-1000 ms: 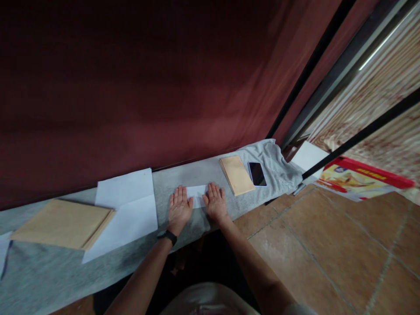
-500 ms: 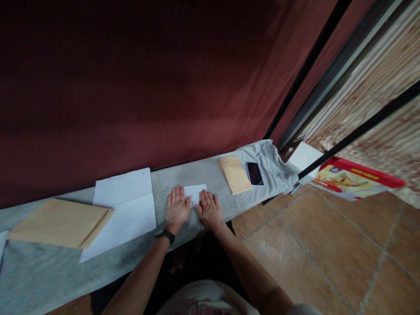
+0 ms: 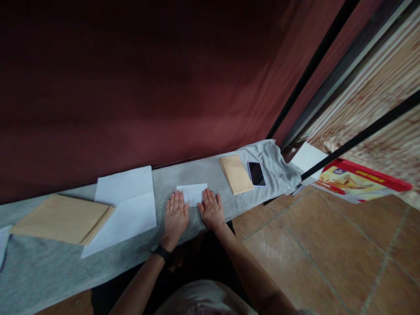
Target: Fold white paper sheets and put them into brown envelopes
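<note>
A small folded white paper [image 3: 194,195] lies flat on the grey cloth in front of me. My left hand [image 3: 176,218] rests palm down at the paper's left side, fingers stretched out over its edge. On the right side, my right hand [image 3: 211,211] lies flat with its fingertips on the paper's edge. Neither hand grips anything. To the left are white sheets [image 3: 138,214] with a crease across them, partly covered by a stack of brown envelopes [image 3: 65,218]. Another stack of brown envelopes [image 3: 236,174] sits right of my hands.
A phone [image 3: 257,174] lies beside the right envelopes. The grey cloth [image 3: 138,249] covers a narrow surface against a dark red panel [image 3: 147,109]. Black poles [image 3: 364,133] and a red-and-yellow box [image 3: 357,179] stand at the right, above the tiled floor [image 3: 295,249].
My left hand has slid left and slightly toward me, so more of the folded paper shows. My right hand has stayed nearly in place. The view has shifted slightly.
</note>
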### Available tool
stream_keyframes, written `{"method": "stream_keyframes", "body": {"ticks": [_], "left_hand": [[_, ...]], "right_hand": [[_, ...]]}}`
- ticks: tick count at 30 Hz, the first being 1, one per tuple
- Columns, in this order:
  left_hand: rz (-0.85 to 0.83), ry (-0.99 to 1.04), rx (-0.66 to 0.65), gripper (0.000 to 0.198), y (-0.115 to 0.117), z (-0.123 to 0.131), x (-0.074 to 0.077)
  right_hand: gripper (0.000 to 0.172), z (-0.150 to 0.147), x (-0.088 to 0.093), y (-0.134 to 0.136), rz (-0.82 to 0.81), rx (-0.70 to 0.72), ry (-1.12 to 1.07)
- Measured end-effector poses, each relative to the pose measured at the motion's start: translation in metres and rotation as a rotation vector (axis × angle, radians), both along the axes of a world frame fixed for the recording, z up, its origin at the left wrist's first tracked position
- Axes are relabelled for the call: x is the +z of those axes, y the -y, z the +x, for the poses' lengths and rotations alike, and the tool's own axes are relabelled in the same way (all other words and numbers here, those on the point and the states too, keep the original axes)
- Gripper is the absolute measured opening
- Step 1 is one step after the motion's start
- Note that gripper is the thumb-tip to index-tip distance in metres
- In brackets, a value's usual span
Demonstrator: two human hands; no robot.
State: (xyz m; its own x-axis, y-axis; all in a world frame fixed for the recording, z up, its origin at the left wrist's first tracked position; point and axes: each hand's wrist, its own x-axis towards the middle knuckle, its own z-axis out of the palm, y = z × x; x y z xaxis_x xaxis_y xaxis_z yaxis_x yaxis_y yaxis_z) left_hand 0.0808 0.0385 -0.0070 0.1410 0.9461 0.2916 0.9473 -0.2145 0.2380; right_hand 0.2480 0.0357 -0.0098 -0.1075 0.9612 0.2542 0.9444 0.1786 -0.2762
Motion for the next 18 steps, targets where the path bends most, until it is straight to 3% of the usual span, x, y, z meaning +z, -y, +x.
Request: {"method": "stream_keyframes", "body": {"ticks": [4, 12, 18], "left_hand": [[-0.083, -0.06, -0.186, 0.059, 0.019, 0.015, 0.003], [-0.071, -0.122, -0.168, 0.064, 0.028, 0.009, 0.001], [-0.114, -0.188, -0.212, 0.059, 0.029, 0.004, 0.003]], "right_hand": [[0.057, 0.0, 0.0, 0.001, -0.004, 0.018, -0.017], [0.053, -0.001, 0.007, 0.003, -0.01, 0.02, -0.047], [0.051, -0.024, 0.014, 0.023, -0.021, 0.207, -0.068]]}}
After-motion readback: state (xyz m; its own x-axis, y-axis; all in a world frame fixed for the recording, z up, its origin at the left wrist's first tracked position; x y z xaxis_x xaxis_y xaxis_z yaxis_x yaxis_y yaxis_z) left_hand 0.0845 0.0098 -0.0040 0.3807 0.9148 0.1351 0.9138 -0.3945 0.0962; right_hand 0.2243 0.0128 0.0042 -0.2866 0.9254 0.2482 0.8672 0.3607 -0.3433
